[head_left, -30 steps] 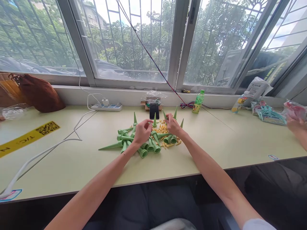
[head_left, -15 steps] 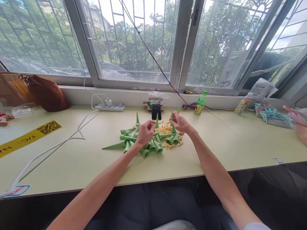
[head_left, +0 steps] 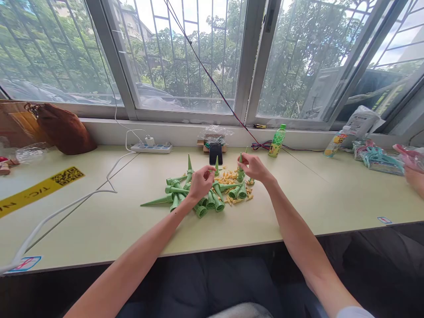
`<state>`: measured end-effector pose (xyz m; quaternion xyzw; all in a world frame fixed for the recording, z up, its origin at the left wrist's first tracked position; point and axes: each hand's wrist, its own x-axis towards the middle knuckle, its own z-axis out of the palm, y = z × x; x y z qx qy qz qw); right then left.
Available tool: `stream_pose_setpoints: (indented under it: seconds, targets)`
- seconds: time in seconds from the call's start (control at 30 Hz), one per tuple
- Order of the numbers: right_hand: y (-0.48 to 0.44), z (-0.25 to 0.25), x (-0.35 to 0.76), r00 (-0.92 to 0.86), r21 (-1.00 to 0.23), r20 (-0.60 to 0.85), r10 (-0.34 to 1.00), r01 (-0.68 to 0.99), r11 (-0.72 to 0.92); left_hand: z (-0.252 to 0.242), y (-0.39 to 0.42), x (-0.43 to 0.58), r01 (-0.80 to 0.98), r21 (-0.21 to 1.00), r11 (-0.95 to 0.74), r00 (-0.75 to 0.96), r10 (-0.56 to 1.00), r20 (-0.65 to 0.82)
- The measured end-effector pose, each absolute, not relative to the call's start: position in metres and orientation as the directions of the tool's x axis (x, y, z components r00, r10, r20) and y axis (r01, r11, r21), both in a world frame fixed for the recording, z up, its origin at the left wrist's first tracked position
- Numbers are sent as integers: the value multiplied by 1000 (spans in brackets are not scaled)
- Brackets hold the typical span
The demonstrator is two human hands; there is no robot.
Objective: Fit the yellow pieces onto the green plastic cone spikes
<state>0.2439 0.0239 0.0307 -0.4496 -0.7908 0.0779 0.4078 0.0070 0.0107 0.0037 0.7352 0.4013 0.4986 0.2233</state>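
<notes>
A heap of hollow green plastic spikes (head_left: 172, 189), pointed at one end and wide at the other, lies on the table. My left hand (head_left: 201, 183) is over the heap with thumb and fingers pinched together; whatever is between them is too small or hidden to make out. Just beyond its fingertips one green spike stands point up. My right hand (head_left: 255, 168) has thumb and fingers closed on the upper part of an upright green spike (head_left: 240, 173). Between the hands are scattered small yellow pieces (head_left: 228, 178), some partly covered by spikes.
Behind the heap a black phone (head_left: 216, 154) leans against a small box. A green bottle (head_left: 277, 141) stands to the right, a white power strip (head_left: 152, 148) to the left. A white cable (head_left: 109, 185) crosses the left side. Another person's hand (head_left: 415, 180) is at the far right edge.
My right hand has shifted slightly to the right, with the upright spike in its fingers. My left hand has hardly moved. The other person's hand has come a little further into view.
</notes>
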Motion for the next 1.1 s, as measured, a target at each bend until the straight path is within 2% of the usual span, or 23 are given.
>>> stream_pose_setpoints:
  seconds: [0.4,0.63,1.1]
  targets:
    - [23,33,250,-133,-510,587,798,705,493,3,11,6,380,717,-585,195,808,556]
    - [28,31,254,-93,-495,611,786,730,471,1,12,6,379,709,-595,203,801,563]
    - [31,31,260,-13,-539,600,800,732,416,3,10,7,370,712,-597,216,801,559]
